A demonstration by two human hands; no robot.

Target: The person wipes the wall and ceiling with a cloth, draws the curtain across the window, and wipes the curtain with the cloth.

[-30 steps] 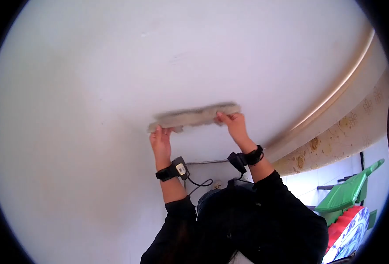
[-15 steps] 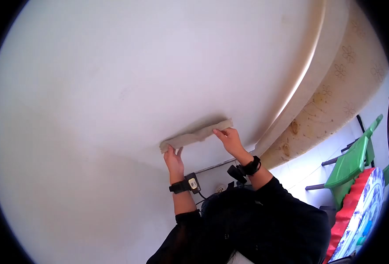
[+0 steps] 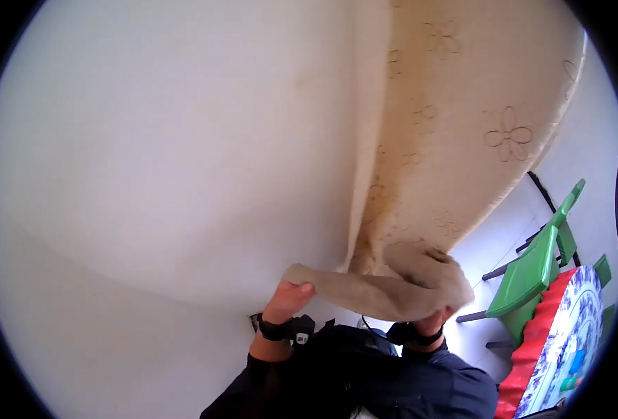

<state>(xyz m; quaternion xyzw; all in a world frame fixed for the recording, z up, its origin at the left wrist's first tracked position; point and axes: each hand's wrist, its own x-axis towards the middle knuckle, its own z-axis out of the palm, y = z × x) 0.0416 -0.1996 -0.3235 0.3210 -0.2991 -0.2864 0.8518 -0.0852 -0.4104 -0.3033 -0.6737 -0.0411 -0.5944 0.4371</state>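
Observation:
A long beige-brown strip of cloth (image 3: 372,290) stretches between my two hands, low in the middle of the head view. Its right part bends back on itself in a loose loop in front of the curtain (image 3: 462,140). My left hand (image 3: 289,299) is closed on the strip's left end, thumb on top. At the right, under the folded part, my right hand (image 3: 438,320) grips the cloth; most of its fingers are hidden. Each wrist wears a black strap with a small device.
A pale wall (image 3: 183,140) fills the left side. The cream curtain with flower outlines hangs at the right. Beyond it stand green chairs (image 3: 529,272) and a table with a blue-and-white patterned top (image 3: 557,356) and red edging (image 3: 529,349).
Both hands have come lower and nearer my body, the right one also moving right. The strip, earlier straight against the wall, now loops at its right. More of the curtain is in view.

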